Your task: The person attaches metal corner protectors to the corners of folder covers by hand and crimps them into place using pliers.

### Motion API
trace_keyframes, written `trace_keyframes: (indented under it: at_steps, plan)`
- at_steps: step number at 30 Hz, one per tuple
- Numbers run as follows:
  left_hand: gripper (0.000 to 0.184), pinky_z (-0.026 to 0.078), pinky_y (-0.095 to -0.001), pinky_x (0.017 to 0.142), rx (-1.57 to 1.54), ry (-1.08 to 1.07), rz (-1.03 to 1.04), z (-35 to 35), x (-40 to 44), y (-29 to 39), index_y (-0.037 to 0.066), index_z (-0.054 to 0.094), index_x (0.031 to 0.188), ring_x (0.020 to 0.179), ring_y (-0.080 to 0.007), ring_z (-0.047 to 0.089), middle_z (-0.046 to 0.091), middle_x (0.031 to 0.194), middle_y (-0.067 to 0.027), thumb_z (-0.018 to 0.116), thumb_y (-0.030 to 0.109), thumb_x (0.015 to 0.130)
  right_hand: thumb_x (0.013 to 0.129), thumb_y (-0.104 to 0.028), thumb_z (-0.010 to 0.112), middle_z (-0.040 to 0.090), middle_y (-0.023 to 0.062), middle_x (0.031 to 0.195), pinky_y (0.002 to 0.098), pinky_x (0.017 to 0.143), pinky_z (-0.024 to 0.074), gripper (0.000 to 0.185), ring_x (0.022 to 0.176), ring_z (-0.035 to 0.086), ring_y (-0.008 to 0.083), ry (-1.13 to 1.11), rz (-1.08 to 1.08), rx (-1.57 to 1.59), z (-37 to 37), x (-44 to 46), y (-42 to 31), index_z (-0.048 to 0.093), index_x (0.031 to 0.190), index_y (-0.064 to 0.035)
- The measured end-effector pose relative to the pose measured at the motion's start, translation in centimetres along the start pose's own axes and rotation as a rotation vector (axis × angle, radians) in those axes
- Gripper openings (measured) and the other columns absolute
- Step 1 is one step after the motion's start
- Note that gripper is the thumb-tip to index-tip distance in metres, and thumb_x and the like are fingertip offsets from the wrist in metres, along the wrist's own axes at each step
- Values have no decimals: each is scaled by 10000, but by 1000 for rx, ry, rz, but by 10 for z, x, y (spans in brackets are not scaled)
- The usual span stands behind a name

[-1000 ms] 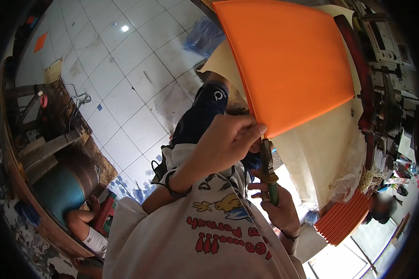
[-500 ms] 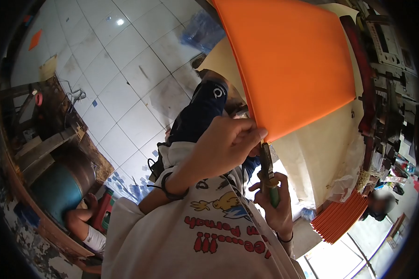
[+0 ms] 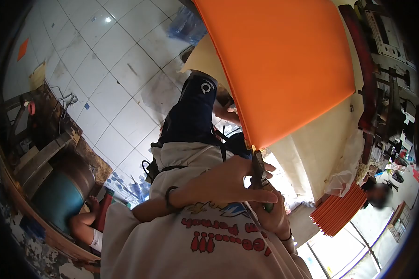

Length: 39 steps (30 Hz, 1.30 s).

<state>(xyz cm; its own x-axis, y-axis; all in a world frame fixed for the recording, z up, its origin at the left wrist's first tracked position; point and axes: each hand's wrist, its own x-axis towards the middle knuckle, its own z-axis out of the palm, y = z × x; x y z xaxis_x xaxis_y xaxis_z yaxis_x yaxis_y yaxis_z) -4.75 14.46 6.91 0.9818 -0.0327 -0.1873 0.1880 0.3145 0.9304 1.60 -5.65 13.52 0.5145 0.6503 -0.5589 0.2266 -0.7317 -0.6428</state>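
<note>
A large orange sheet (image 3: 284,69) with a smooth surface and folded edges fills the upper middle, its near corner pointing at me. The jaws of dark metal pliers (image 3: 258,162) meet that corner. My right hand (image 3: 272,215) is wrapped round the pliers' handles, where a bit of green grip shows. My left hand (image 3: 219,181), with a dark band at the wrist, closes on the pliers too, thumb in front and fingers behind. Part of the handles is hidden by the hands.
Cream sheeting (image 3: 307,153) lies under the orange sheet. A stack of folded orange pieces (image 3: 340,210) is at the lower right, beside a person's blurred head. A blue-green drum (image 3: 60,195) and another person's bare leg (image 3: 84,224) are at the left. Clear plastic (image 3: 187,29) lies on the tiled floor (image 3: 121,83).
My left hand has let go of the orange corner and moved down onto the pliers. The pliers' jaws stay at the corner. The whole view has shifted slightly.
</note>
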Motion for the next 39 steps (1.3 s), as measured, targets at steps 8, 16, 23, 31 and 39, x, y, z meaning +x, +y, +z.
trace_keyframes:
  at_steps: [8, 16, 23, 31, 39]
  plan:
    - [169, 486, -267, 652, -849, 68, -159, 36, 8, -32, -10, 620, 863, 676, -99, 567, 716, 813, -117, 594, 112, 977, 911, -290, 699, 679, 194, 888, 415, 763, 524, 326, 855, 678, 333, -134, 346, 181, 1, 15, -2, 634, 1092, -27]
    - [217, 501, -249, 698, -777, 3, -54, 30, 14, -25, -39, 653, 947, 804, -117, 650, 698, 836, -84, 612, 170, 990, 913, -57, 636, 585, 34, 947, 277, 736, 480, 457, 817, 563, 130, -393, 206, 222, -20, 21, 1, 433, 1322, -31]
    - [166, 501, -308, 919, -619, 209, -25, 25, 7, -11, -18, 606, 1091, 1013, -162, 657, 698, 1103, -155, 562, 111, 995, 909, -182, 656, 644, 90, 832, 360, 744, 505, 202, 771, 637, 220, -223, 212, 343, -21, 13, -12, 624, 1040, -32]
    - [364, 558, -336, 864, 70, 499, 201, 16, -35, 5, -82, 537, 1263, 1018, -198, 684, 694, 1129, -183, 485, 210, 1052, 916, -164, 657, 631, 104, 798, 358, 653, 482, 136, 680, 606, 236, -240, 3, 208, -34, 11, -27, 644, 962, -37]
    - [400, 596, -268, 723, -373, 337, 18, -16, -2, 13, -64, 610, 1233, 999, -202, 714, 690, 1100, -124, 454, 269, 1074, 936, -176, 648, 685, 122, 909, 347, 732, 514, 199, 794, 667, 233, -284, 115, 264, -33, 16, -28, 685, 1087, -51]
